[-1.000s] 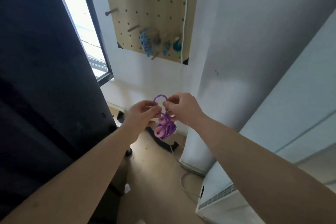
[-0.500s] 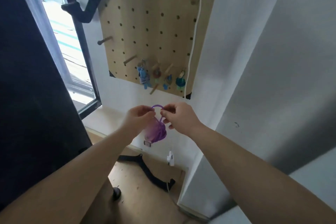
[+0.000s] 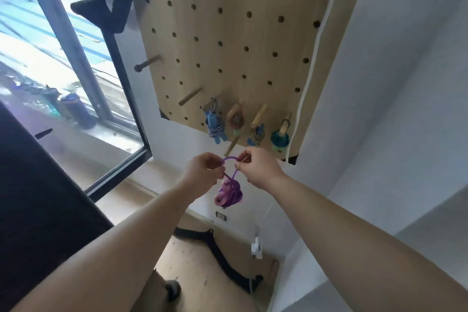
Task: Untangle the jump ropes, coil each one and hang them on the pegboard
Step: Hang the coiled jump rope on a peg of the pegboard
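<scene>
A coiled purple jump rope (image 3: 230, 193) with pink handles hangs below my hands. My left hand (image 3: 201, 168) and my right hand (image 3: 255, 167) each pinch one side of its top loop, holding the loop open. Just above the loop a bare wooden peg (image 3: 231, 147) sticks out of the wooden pegboard (image 3: 235, 33). On the board's bottom row hang several coiled ropes: a blue one (image 3: 214, 123), a brown one (image 3: 236, 120), a blue-and-tan one (image 3: 255, 135) and a teal one (image 3: 279, 140).
Two more bare pegs (image 3: 148, 63) (image 3: 190, 96) jut from the board's left side. A white cord (image 3: 314, 58) runs down its right edge. A window (image 3: 58, 58) lies to the left, a black bracket (image 3: 101, 12) above it, a white wall to the right.
My hands have risen with the purple rope toward the pegboard's lower pegs, and my view has tilted up so the board fills more of the frame.
</scene>
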Available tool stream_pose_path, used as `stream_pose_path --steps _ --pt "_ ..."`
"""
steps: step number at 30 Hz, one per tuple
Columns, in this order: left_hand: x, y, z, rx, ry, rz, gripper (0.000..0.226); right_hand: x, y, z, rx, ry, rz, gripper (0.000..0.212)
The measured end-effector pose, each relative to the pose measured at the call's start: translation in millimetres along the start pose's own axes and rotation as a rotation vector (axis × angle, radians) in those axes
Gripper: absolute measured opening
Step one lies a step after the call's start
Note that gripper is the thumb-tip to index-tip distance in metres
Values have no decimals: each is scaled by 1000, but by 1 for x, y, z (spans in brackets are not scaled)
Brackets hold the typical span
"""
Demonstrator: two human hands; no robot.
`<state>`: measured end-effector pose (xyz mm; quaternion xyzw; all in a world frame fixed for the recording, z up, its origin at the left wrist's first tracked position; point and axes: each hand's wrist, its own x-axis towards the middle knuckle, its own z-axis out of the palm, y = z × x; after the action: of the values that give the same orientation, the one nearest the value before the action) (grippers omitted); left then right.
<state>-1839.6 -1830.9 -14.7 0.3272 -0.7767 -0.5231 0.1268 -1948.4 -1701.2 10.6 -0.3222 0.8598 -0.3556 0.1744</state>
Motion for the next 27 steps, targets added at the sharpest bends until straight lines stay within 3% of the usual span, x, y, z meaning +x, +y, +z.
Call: stream_pose_path --steps 8,16,27 --pt "85 -30 15 -63 12 -173 21 81 36 36 -10 -36 116 3" --pt "162 -61 23 -124 -83 -209 15 132 55 67 82 92 273 4" --pt "215 -65 43 -258 -152 -294 20 181 76 77 60 137 305 5"
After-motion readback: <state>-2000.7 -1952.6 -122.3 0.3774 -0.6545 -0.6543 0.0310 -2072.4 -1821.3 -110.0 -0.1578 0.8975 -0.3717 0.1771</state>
